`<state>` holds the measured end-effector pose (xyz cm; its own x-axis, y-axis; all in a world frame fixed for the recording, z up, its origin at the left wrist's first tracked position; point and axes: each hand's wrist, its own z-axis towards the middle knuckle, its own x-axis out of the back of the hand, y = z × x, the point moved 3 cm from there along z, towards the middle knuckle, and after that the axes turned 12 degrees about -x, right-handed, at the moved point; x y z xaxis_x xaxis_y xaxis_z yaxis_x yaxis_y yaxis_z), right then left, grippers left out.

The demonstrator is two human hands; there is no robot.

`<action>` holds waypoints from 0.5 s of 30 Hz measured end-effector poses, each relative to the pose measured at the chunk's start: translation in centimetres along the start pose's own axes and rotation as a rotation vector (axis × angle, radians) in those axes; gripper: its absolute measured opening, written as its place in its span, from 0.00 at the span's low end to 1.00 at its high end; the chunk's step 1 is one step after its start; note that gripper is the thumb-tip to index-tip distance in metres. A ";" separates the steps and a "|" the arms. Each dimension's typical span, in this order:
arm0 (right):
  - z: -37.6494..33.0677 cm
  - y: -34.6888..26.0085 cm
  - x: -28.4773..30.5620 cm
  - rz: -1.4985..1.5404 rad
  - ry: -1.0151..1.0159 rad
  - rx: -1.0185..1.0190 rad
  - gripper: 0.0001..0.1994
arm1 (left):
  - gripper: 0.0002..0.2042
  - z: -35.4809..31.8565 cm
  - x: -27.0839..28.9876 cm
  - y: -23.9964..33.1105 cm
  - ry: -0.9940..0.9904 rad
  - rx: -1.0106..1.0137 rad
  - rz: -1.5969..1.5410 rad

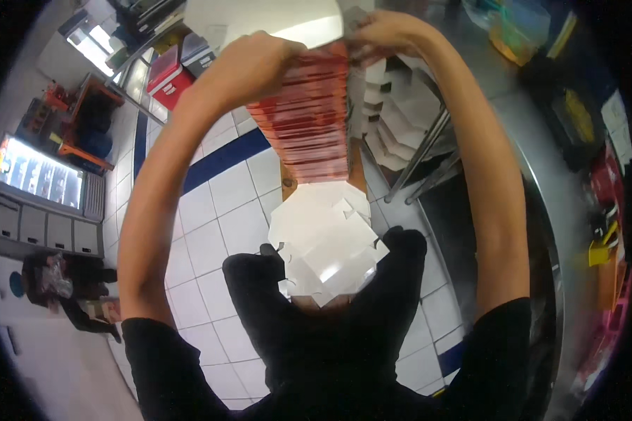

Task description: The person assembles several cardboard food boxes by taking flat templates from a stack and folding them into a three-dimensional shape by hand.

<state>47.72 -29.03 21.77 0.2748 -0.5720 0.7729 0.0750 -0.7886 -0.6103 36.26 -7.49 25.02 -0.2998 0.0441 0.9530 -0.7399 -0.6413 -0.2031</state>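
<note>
"As both arms stretch far forward, where are the hands?"

"The left hand [256,67] is at the near edge of a white board [267,15], at the far end. Its fingers are bent, but their tips are hidden, so I cannot tell if it grips."

"And the right hand [386,34]?"

"It is bent beside the right end of this board. It is blurred, and I cannot tell whether it is closed on something."

"What lies below them?"

"A tall stack of red-edged boxes [309,123] lies under the board, running toward the person. At its near end is white cardboard [316,210] with notched edges, between the two dark legs [253,277]."

"And around?"

"White floor tiles [225,228] are beneath, a metal table [565,210] is on the right, and a red cooler [170,76] stands far left."
</note>
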 end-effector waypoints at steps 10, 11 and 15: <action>3.1 -1.9 -0.2 -0.304 0.479 0.120 0.09 | 0.12 0.3 -0.4 -2.1 -0.004 -0.086 -0.107; 3.3 -1.7 -0.2 -0.309 0.480 0.105 0.09 | 0.12 0.6 -0.4 -2.0 0.013 -0.083 -0.136; 5.4 -1.0 -1.2 -0.095 0.520 0.121 0.15 | 0.12 0.4 -1.0 -3.4 -0.044 -0.084 -0.178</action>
<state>52.52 -26.35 20.53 -0.2466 -0.5599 0.7910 0.1943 -0.8282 -0.5257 39.33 -5.66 24.90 -0.1348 0.1164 0.9840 -0.8272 -0.5600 -0.0471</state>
